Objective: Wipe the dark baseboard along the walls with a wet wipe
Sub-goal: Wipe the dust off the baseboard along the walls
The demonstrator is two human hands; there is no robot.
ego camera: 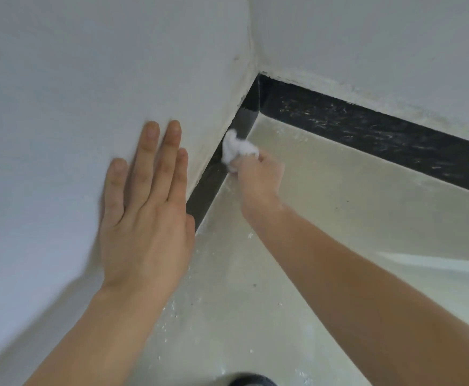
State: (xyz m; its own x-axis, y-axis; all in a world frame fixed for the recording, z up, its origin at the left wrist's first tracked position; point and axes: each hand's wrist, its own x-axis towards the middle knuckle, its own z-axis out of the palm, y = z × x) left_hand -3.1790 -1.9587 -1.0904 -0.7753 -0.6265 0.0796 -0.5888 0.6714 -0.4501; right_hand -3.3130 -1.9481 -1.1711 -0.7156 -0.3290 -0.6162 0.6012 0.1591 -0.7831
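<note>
A dark baseboard (367, 126) runs along two white walls and meets in a corner at the upper middle. Its right stretch is streaked with pale dust. My right hand (258, 176) grips a crumpled white wet wipe (234, 147) and presses it against the left stretch of baseboard (208, 188), a short way from the corner. My left hand (144, 213) lies flat on the left wall, fingers spread and pointing up, holding nothing.
The floor (339, 207) is pale and glossy, with white crumbs scattered near the left wall. A dark rounded object (253, 380) shows at the bottom edge. White walls (88, 65) close in on the left and at the back.
</note>
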